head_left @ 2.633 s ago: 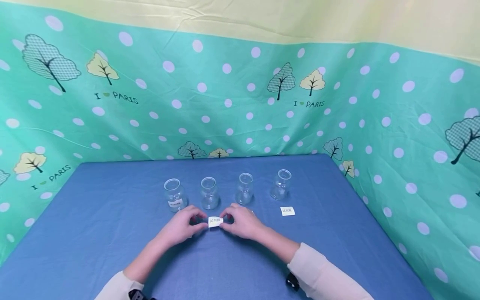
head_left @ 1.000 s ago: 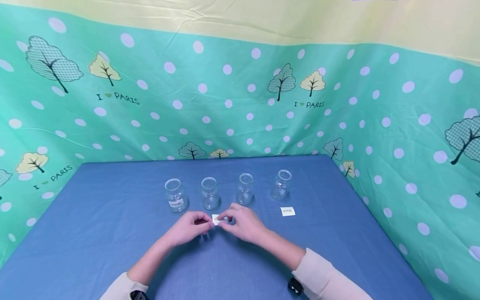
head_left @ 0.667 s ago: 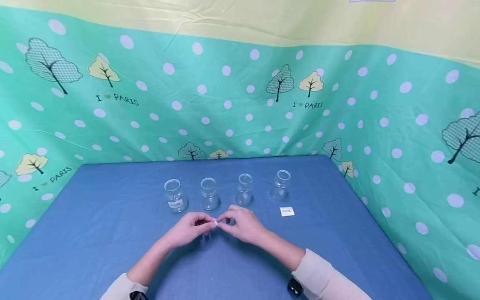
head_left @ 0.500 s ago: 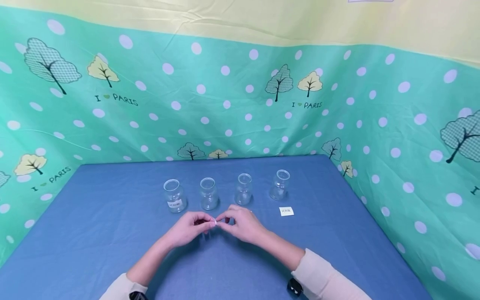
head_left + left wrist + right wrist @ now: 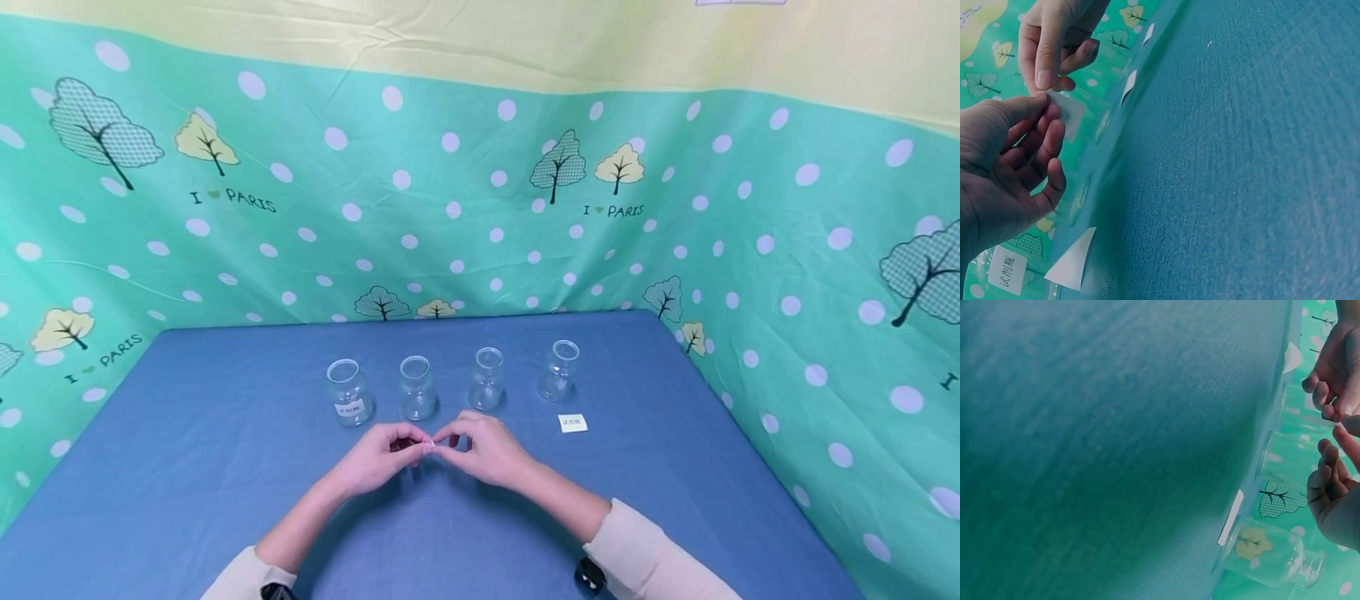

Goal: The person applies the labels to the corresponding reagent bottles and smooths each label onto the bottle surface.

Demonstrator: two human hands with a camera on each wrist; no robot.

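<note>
L hand (image 5: 378, 457) & R hand (image 5: 487, 450) both pinch a small white paper label (image 5: 1070, 116) by its corner, over the blue cloth-topped bench (image 5: 465, 542), nr clear round glass jars (image 5: 417, 393). Prob. best to pull slow so it won't rip.

Off-white sleeves (image 5: 671, 568), wide cuffs (image 5: 621, 533), black wrist devices (image 5: 590, 575)

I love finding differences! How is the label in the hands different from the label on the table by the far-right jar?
The held label is pinched by the left hand and right hand; the table label lies on the blue table, untouched.
In the head view, the hands mostly hide the held label, but the table label shows its writing.
Both are white with dark writing.
</note>
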